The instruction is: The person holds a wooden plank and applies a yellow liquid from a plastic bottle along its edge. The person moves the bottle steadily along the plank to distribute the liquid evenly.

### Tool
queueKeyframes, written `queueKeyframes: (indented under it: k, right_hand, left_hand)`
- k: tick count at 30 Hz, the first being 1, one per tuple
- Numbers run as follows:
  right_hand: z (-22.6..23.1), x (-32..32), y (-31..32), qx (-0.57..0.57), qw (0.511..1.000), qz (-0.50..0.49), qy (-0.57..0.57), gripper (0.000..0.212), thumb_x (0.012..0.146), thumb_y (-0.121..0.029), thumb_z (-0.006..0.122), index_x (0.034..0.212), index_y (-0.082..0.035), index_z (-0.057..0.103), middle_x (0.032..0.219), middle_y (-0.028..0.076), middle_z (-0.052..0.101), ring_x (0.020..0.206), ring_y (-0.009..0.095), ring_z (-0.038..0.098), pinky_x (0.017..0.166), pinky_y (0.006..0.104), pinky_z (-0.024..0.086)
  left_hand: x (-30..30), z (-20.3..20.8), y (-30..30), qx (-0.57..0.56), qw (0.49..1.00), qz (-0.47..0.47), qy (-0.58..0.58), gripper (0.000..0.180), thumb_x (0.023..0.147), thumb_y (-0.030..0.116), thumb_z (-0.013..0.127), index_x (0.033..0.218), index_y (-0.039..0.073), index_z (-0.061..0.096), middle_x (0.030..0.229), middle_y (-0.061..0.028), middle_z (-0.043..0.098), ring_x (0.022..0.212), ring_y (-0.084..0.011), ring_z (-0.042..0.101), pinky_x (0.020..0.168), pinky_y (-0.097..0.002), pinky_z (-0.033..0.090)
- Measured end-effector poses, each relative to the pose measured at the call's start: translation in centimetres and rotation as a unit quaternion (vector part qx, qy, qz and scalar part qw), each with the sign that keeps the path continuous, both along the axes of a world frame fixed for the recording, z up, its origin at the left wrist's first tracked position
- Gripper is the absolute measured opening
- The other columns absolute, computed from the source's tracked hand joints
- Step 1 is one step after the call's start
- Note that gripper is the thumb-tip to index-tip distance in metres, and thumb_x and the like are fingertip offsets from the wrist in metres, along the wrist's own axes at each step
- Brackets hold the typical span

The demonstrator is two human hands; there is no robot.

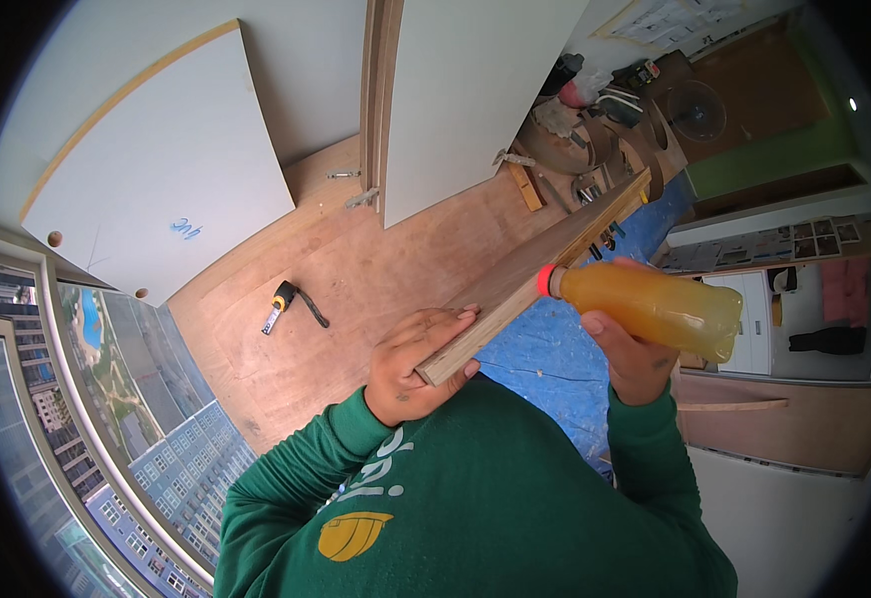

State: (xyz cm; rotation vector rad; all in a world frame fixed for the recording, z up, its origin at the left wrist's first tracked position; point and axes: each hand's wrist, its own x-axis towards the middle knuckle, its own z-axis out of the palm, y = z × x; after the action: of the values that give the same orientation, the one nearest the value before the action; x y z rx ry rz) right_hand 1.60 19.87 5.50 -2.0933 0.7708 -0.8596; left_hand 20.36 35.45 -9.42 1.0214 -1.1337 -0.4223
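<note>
Amber, the bottle [665, 307] my right hand [637, 357] grips has its long axis crosswise, red cap [545, 280] leftward, toward the wooden board [515, 289] my left hand [410, 364] clasps

A wood-grain board [515, 274] is gripped by the left hand [407, 361]. A red-capped bottle of amber liquid [650, 304] is held tilted in the right hand [631, 361]. A tape measure [285, 292] is seen farther left.

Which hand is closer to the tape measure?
The left hand: it grips the board to the right of the tape measure; the right hand is farther right, holding the bottle.
</note>
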Motion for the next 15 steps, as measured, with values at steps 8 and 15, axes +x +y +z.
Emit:
queueKeyframes:
  k: [8,15]
  right_hand:
    - [0.41,0.74,0.34,-0.005,0.999,0.046,-0.012,0.055,0.086,-0.011,0.087,0.134,0.004,0.063,0.117,0.011,0.073,0.105,0.020,0.068,0.102,0.0373,0.053]
    - [0.07,0.91,0.06,0.018,1.000,-0.022,-0.001,0.040,0.086,-0.008,0.087,0.121,0.003,0.070,0.112,0.011,0.073,0.100,0.019,0.069,0.093,0.0345,0.054]
  left_hand:
    - [0.05,0.02,-0.03,0.005,1.000,0.001,0.006,0.055,0.085,0.006,0.087,0.136,-0.006,0.069,0.128,-0.0206,0.075,0.111,-0.0339,0.073,0.099,-0.0410,0.057]
    - [0.30,-0.01,-0.11,0.001,1.000,-0.003,0.019,0.054,0.086,0.006,0.087,0.136,-0.006,0.069,0.127,-0.0206,0.075,0.111,-0.0339,0.073,0.098,-0.0409,0.057]
